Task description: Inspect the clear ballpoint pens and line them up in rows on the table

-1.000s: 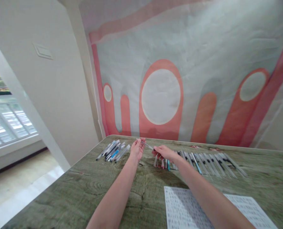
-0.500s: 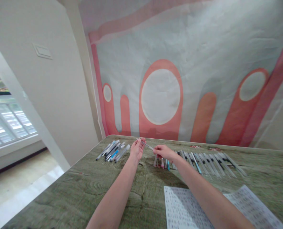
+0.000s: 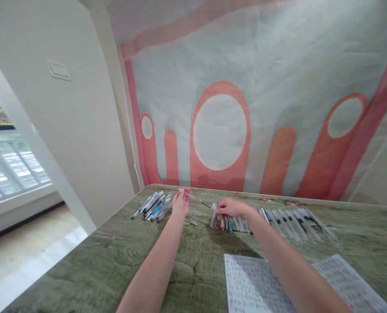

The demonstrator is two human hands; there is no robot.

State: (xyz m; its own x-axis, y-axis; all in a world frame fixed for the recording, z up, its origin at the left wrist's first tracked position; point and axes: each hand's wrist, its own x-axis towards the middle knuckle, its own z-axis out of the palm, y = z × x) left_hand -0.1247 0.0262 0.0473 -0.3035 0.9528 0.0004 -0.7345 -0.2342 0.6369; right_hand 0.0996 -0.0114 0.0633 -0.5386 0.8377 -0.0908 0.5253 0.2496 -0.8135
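Note:
In my left hand (image 3: 181, 203), the fingers are closed around a slim clear pen (image 3: 195, 198). It slants down to the right, and a thin dark stretch shows at its right end. Close to that end my right hand (image 3: 230, 208) pinches a small clear pen part (image 3: 214, 206), perhaps a cap; its exact kind is too blurred to tell. Below the right hand lie short pen pieces, among them a pink one (image 3: 222, 224) and a blue one (image 3: 230, 225). A pile of pens (image 3: 154, 206) rests just left of my left hand.
Several clear pen barrels (image 3: 289, 224) lie side by side to the right, partly behind my right forearm. Sheets covered with writing (image 3: 248, 278) lie at the front right, under that forearm. The wood-patterned table (image 3: 115, 265) meets a wall with a pink-and-grey covering (image 3: 219, 174).
My left hand has shifted left with the pen. My right hand has moved slightly right and down, widening the gap between the hands. A thin dark stretch now shows at the pen's right end.

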